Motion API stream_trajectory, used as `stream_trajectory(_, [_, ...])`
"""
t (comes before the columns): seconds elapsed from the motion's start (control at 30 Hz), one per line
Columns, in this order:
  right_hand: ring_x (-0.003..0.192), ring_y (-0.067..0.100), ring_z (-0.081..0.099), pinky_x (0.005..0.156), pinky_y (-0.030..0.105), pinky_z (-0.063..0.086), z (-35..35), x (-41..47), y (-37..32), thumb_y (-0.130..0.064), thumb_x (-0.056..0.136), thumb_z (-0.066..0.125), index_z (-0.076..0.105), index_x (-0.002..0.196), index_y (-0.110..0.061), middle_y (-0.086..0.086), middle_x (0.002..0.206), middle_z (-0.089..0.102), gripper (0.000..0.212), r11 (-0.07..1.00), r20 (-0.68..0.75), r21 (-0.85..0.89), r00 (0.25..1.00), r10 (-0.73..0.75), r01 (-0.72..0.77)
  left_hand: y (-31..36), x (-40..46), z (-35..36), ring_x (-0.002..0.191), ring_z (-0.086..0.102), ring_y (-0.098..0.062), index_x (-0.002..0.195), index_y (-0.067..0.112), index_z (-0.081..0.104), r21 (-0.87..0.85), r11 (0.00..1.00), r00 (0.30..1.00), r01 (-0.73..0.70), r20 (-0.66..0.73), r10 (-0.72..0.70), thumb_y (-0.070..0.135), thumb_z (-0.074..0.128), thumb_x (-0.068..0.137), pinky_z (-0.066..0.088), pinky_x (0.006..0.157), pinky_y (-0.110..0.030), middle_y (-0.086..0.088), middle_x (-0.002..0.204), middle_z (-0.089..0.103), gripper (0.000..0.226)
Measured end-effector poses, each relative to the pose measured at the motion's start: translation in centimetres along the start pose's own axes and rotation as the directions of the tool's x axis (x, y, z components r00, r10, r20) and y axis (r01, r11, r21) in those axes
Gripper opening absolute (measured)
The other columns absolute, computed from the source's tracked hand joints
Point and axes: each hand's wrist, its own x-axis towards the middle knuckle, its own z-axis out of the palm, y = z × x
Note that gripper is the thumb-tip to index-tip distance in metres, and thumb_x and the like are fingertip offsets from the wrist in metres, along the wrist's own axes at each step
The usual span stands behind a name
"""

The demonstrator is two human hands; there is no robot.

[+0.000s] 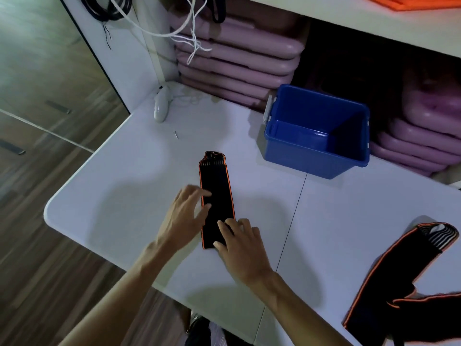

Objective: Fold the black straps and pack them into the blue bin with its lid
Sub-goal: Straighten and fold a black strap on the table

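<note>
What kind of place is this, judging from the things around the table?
Probably a storage or packing room for fitness gear: stacks of pink pads fill the shelves, black straps lie on a white table, beside an open blue bin.

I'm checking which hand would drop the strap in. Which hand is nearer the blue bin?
Right. The right hand rests on the near end of the folded strap, below and left of the blue bin. The left hand lies further left, on the strap's far side.
</note>
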Motion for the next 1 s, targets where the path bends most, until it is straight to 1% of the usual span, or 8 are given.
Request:
stream_trajectory(0.17, [0.115, 0.025, 0.046, 0.087, 0.042, 0.046, -1.1, 0.1, 1.1, -0.047, 0.091, 0.053, 0.049, 0.135, -0.018, -0.003, 0.132, 0.05, 0.053, 0.976, 0.077, 0.218, 0.997, -0.022, 0.004, -0.1, -5.1, 0.7, 0.109, 0.054, -0.011, 0.131, 0.022, 0.05, 0.025, 1.0, 0.954, 0.0, 0.299, -0.007, 0.054, 0.042, 0.09, 0.045, 0.094, -0.028, 0.007, 0.119, 0.055, 0.052])
stream_trajectory(0.27, [0.12, 0.024, 0.043, 0.092, 0.041, 0.044, -1.4, 0.5, 1.4, -0.048, 0.09, 0.056, 0.048, 0.135, -0.018, -0.002, 0.134, 0.049, 0.055, 0.967, 0.115, 0.254, 0.993, -0.025, -0.005, -0.1, -3.7, 0.8, 0.102, 0.054, -0.013, 0.13, 0.017, 0.052, 0.052, 0.997, 0.943, 0.055, 0.326, -0.069, 0.055, 0.036, 0.09, 0.045, 0.092, -0.03, 0.004, 0.111, 0.054, 0.057])
stream_trajectory(0.37, [0.116, 0.023, 0.045, 0.092, 0.038, 0.043, -1.5, 0.8, 1.5, -0.047, 0.087, 0.062, 0.051, 0.131, -0.018, -0.003, 0.128, 0.052, 0.054, 0.955, 0.115, 0.296, 0.993, -0.034, -0.002, -0.1, -2.7, 0.9, 0.101, 0.053, -0.017, 0.12, 0.017, 0.058, 0.1, 0.994, 0.927, 0.046, 0.366, -0.08, 0.041, 0.052, 0.091, 0.043, 0.092, -0.034, 0.002, 0.109, 0.054, 0.038])
stream_trajectory(0.57, [0.116, 0.016, 0.042, 0.092, 0.027, 0.042, -1.7, 0.8, 1.8, -0.039, 0.083, 0.069, 0.054, 0.126, -0.018, -0.003, 0.121, 0.053, 0.05, 0.894, 0.168, 0.444, 0.985, -0.026, -0.052, 0.4, -2.4, 0.8, 0.102, 0.053, -0.02, 0.117, 0.018, 0.056, 0.17, 0.981, 0.854, 0.091, 0.493, -0.165, 0.039, 0.067, 0.082, 0.038, 0.097, -0.04, 0.002, 0.112, 0.055, 0.043])
stream_trajectory(0.7, [0.119, 0.014, 0.038, 0.093, 0.022, 0.036, -2.2, 1.0, 2.0, -0.036, 0.087, 0.066, 0.056, 0.123, -0.018, -0.002, 0.116, 0.052, 0.042, 0.865, 0.252, 0.487, 0.968, -0.011, -0.117, 0.7, -2.1, 0.6, 0.1, 0.053, -0.021, 0.111, 0.017, 0.058, 0.177, 0.977, 0.834, 0.115, 0.517, -0.192, 0.036, 0.066, 0.084, 0.04, 0.096, -0.044, 0.003, 0.107, 0.053, 0.034])
stream_trajectory(0.8, [0.122, 0.011, 0.036, 0.096, 0.024, 0.036, -2.4, 0.9, 2.3, -0.038, 0.093, 0.058, 0.056, 0.122, -0.016, -0.001, 0.117, 0.049, 0.036, 0.854, 0.317, 0.495, 0.948, -0.005, -0.16, 0.1, -2.5, 0.8, 0.104, 0.05, -0.02, 0.103, 0.019, 0.062, 0.131, 0.983, 0.793, 0.13, 0.581, -0.183, 0.041, 0.063, 0.085, 0.04, 0.096, -0.048, 0.005, 0.113, 0.048, 0.029])
stream_trajectory(0.87, [0.123, 0.01, 0.036, 0.098, 0.025, 0.036, -2.5, 0.7, 2.3, -0.037, 0.095, 0.056, 0.056, 0.121, -0.014, 0.0, 0.12, 0.049, 0.034, 0.854, 0.339, 0.493, 0.941, -0.013, -0.166, 0.0, -2.7, 1.0, 0.106, 0.048, -0.02, 0.099, 0.019, 0.063, 0.132, 0.981, 0.773, 0.139, 0.605, -0.191, 0.044, 0.061, 0.085, 0.035, 0.102, -0.053, 0.005, 0.113, 0.044, 0.029])
stream_trajectory(1.0, [0.124, 0.013, 0.038, 0.099, 0.027, 0.038, -2.6, 0.7, 2.2, -0.034, 0.097, 0.054, 0.057, 0.119, -0.01, 0.002, 0.122, 0.051, 0.033, 0.863, 0.327, 0.475, 0.945, 0.009, -0.173, 1.1, -2.5, 0.9, 0.114, 0.048, -0.019, 0.108, 0.02, 0.06, 0.219, 0.966, 0.787, 0.135, 0.569, -0.239, 0.043, 0.056, 0.09, 0.006, 0.114, -0.056, 0.005, 0.116, 0.046, 0.03])
